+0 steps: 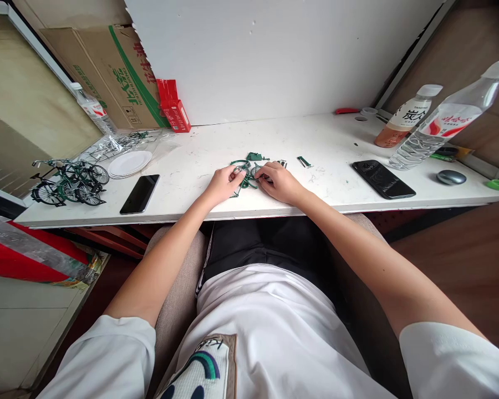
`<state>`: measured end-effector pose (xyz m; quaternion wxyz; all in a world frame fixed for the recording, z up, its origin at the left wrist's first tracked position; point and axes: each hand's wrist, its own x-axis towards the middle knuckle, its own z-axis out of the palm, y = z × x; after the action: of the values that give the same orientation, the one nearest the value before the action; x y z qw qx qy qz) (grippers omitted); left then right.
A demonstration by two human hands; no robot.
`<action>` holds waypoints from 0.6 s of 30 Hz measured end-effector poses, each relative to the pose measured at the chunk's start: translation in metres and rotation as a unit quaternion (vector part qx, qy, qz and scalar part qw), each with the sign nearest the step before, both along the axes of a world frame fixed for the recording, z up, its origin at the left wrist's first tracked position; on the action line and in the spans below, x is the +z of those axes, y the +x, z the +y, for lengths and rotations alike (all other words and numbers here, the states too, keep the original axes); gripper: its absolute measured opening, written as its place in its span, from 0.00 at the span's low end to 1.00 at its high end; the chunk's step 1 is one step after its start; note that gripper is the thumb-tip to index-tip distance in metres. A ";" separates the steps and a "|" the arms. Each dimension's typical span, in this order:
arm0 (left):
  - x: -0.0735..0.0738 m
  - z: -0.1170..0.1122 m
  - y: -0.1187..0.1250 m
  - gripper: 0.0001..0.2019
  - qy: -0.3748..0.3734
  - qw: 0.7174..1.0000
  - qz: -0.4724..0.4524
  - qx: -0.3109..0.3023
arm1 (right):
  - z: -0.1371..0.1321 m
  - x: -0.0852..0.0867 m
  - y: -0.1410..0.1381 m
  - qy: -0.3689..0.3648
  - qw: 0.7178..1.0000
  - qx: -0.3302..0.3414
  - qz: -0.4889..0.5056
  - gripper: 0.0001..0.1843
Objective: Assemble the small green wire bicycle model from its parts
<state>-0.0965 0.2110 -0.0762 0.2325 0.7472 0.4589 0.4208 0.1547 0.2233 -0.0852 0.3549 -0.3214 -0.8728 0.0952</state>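
Note:
A small green model bicycle assembly lies on the white table between my two hands. My left hand is closed on its left side, fingers pinched on the green frame. My right hand is closed on its right side, fingertips pinching a small part at the wheel. Loose green parts and a green strip lie just beyond the hands. What exactly sits under the fingertips is hidden.
Finished green model bicycles stand at the far left, with a white plate, plastic bags and a black phone. A second phone, two bottles, a mouse, a red box and a cardboard box surround.

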 end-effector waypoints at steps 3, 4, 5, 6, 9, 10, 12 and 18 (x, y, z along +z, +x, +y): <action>0.002 -0.001 0.001 0.23 -0.005 1.000 0.000 0.001 | -0.001 0.001 0.000 -0.001 1.000 -0.001 0.000 0.11; 0.002 -0.002 0.001 0.23 -0.006 1.000 -0.001 0.001 | -0.001 0.001 0.000 -0.001 1.000 0.000 0.000 0.11; 0.002 -0.002 0.001 0.23 -0.007 1.000 -0.001 0.001 | -0.001 0.001 0.000 -0.002 1.000 0.000 -0.001 0.11; 0.002 -0.002 0.001 0.23 -0.007 1.000 -0.002 0.001 | -0.002 0.002 0.000 -0.003 1.000 0.000 -0.001 0.11; 0.002 -0.002 0.001 0.22 -0.007 1.000 -0.002 0.001 | -0.002 0.002 0.000 -0.002 1.000 0.001 -0.001 0.11; 0.002 -0.002 0.001 0.22 -0.006 1.000 -0.001 0.001 | -0.002 0.002 0.000 -0.002 1.000 0.002 0.000 0.11; 0.003 -0.002 0.001 0.22 -0.004 1.000 0.001 0.000 | -0.002 0.002 0.000 -0.001 1.000 0.003 0.000 0.11; 0.005 -0.004 0.002 0.22 -0.007 1.000 0.006 0.002 | -0.002 0.003 0.000 -0.002 1.000 0.002 -0.001 0.11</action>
<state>-0.0948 0.2067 -0.0708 0.2339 0.7475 0.4643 0.4135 0.1548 0.2210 -0.0824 0.3534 -0.3203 -0.8735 0.0973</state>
